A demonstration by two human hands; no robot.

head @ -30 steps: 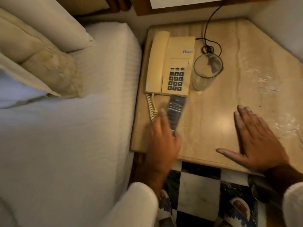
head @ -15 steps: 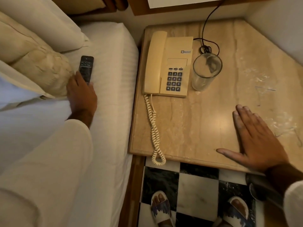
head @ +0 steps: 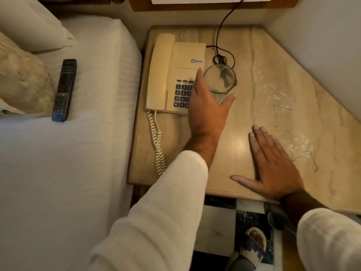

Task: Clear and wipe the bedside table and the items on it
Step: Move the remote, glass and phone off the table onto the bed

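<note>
Remote (head: 64, 89) now lies on the bed at nine o'clock; our left hand (head: 208, 106) has crossed back, fingers spread around the glass (head: 221, 81), not visibly clamped. Right hand (head: 273, 169) stays flat on the bedside table (head: 283, 61). Glass goes next, we judge.

One head-worn wide-angle view looks steeply down from above the near edge of the desk (head: 244, 55), facing its far edge and the wall behind. It sits close, with both sleeves filling the bottom. The bed (head: 68, 153) lies along the desk's left edge, and checkered floor (head: 214, 227) shows below the near edge.
</note>
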